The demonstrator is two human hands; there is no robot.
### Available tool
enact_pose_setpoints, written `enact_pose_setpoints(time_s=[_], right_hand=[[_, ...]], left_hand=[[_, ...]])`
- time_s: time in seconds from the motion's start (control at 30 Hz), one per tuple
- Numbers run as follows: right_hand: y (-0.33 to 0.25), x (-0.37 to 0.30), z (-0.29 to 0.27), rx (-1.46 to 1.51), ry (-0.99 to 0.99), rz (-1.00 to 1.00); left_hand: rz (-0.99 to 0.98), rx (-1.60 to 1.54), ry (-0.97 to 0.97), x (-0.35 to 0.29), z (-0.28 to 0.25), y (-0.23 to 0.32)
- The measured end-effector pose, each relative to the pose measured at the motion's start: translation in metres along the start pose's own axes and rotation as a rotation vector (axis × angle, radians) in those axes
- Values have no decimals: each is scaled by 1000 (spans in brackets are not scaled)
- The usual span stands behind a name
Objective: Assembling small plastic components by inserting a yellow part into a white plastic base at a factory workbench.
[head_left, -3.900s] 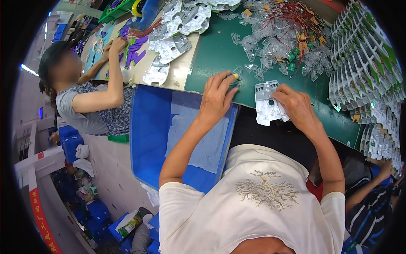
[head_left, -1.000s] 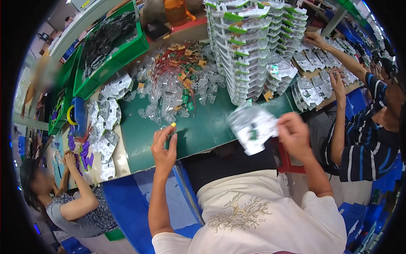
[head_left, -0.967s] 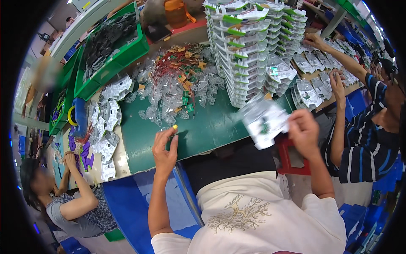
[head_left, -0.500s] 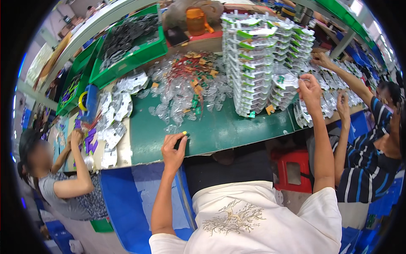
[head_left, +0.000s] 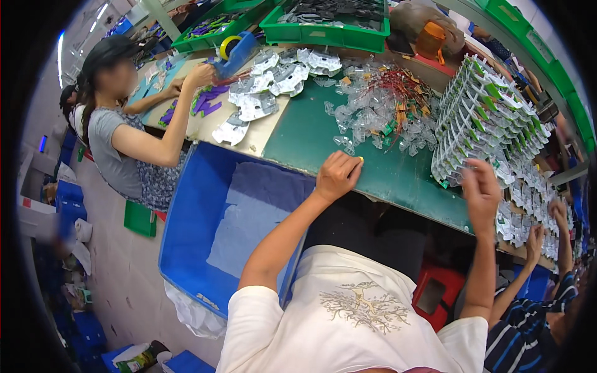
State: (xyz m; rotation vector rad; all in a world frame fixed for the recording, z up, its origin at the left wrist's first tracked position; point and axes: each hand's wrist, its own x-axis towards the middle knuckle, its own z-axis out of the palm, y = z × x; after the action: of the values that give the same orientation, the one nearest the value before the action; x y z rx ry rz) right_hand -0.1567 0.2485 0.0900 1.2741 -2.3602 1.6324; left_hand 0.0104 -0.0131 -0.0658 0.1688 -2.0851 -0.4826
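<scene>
My left hand (head_left: 339, 175) is closed above the front edge of the green-topped table (head_left: 404, 180). A speck of yellow shows at its fingertips; I cannot tell whether it is a held piece or a fingertip cover. My right hand (head_left: 481, 193) is raised beside the tall stack of white-and-green plastic housings (head_left: 479, 118), its fingers smeared by motion. Nothing can be made out in it. Beyond my left hand lies a heap of clear plastic pieces (head_left: 367, 118), with red wires (head_left: 401, 87) and small orange and green parts among them.
A blue bin (head_left: 199, 205) stands below the table at left. White housings (head_left: 255, 93) lie beside a blue tape dispenser (head_left: 235, 53). Green trays (head_left: 323, 37) line the back. One co-worker (head_left: 137, 137) sits at left, another (head_left: 528, 329) at right. A red stool (head_left: 435, 292) is underneath.
The view has swung left, bringing more of the blue bin and left co-worker in. My right hand has drawn back from the side of the housing stack. My left hand stays by the table edge.
</scene>
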Motion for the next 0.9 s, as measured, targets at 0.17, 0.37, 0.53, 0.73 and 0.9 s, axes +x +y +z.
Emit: enact_pose_setpoints(time_s=[0.17, 0.37, 0.53, 0.73, 0.9], right_hand=[[1, 27, 124, -76, -317, -153], [78, 51, 163, -492, -133, 74], [115, 50, 164, -389, 27, -100], [55, 104, 162, -154, 217, -139], [72, 153, 169, 0, 162, -56]], left_hand=[[-13, 52, 22, -6, -22, -7], [85, 107, 72, -15, -1, -5], [88, 62, 76, -16, -10, 11], [36, 37, 100, -13, -8, 8], [14, 13, 83, -7, -2, 3]])
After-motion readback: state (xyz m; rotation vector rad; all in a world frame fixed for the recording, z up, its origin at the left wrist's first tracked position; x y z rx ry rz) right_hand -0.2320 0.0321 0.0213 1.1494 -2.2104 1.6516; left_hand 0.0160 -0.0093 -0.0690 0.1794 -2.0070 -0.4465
